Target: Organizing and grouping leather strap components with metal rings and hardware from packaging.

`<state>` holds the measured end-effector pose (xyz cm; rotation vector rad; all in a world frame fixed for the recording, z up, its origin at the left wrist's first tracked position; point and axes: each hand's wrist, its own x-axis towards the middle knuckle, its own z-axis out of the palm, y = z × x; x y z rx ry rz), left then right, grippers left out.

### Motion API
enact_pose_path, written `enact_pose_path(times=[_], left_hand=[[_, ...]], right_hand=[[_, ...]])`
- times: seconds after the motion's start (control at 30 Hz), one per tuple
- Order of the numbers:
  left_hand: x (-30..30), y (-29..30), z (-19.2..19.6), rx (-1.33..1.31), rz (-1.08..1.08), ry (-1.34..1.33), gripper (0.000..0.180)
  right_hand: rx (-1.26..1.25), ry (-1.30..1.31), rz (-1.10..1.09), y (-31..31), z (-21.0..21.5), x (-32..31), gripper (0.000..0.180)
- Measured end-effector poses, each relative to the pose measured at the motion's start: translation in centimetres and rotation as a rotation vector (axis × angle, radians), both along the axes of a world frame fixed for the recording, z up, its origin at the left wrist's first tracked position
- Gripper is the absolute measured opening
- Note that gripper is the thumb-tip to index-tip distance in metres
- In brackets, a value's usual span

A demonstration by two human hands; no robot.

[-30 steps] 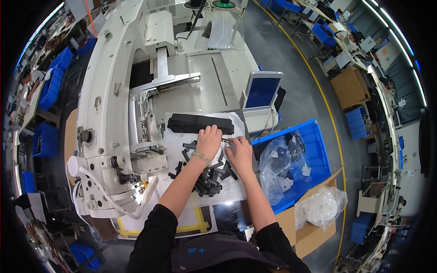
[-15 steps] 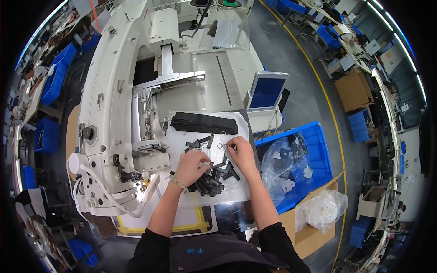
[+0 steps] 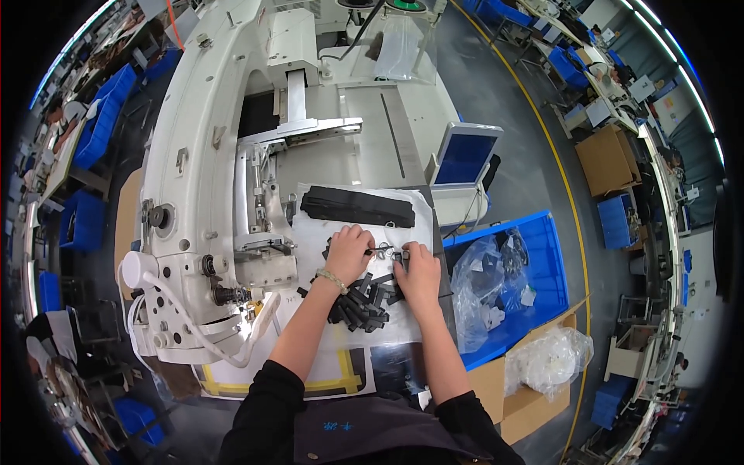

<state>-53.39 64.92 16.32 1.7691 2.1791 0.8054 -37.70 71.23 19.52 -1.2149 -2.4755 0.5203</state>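
Observation:
My left hand [image 3: 349, 252], with a braided band at its wrist, pinches a small black strip [image 3: 379, 249] at its fingertips. Just right of it, my right hand [image 3: 420, 271] has its fingers closed on another short black piece [image 3: 402, 256]. Small metal rings [image 3: 387, 246] show between the hands; whether they are attached to the pieces is too small to tell. Below the fingers lies a loose pile of short black fabric loops [image 3: 360, 308]. A stack of long black strips [image 3: 358, 208] rests beyond the hands on a white sheet [image 3: 422, 229].
A large white sewing machine [image 3: 190, 155] stands at the left. To the right are a small screen [image 3: 466, 155], a blue bin [image 3: 554, 263] with clear plastic bags, and a cardboard box [image 3: 535, 407] holding more clear plastic. Yellow tape [image 3: 341, 372] marks the table's near part.
My left hand has moved forward and right from the pile toward the rings. My right hand has shifted slightly right and nearer to me. The whole view has shifted a little.

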Motion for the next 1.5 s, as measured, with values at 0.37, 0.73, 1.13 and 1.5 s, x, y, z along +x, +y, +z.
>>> enact_pose_path(times=[0.37,0.73,1.13,1.5], left_hand=[[2.0,-7.4,2.3,-0.053,-0.333,-0.362,0.016],[0.4,-6.0,2.2,0.11,0.246,-0.022,0.042],[3.0,-11.4,3.0,0.053,-0.149,-0.07,0.028],[2.4,-14.4,3.2,0.079,-0.032,-0.049,0.03]], right_hand=[[-0.271,0.33,-0.162,1.9,-1.1,3.4,0.017],[0.004,0.145,-0.116,1.3,0.5,1.7,0.018],[-0.248,0.335,0.641,-2.2,-1.3,-12.6,0.025],[-0.325,0.116,0.554,-4.5,-2.4,-13.8,0.029]])
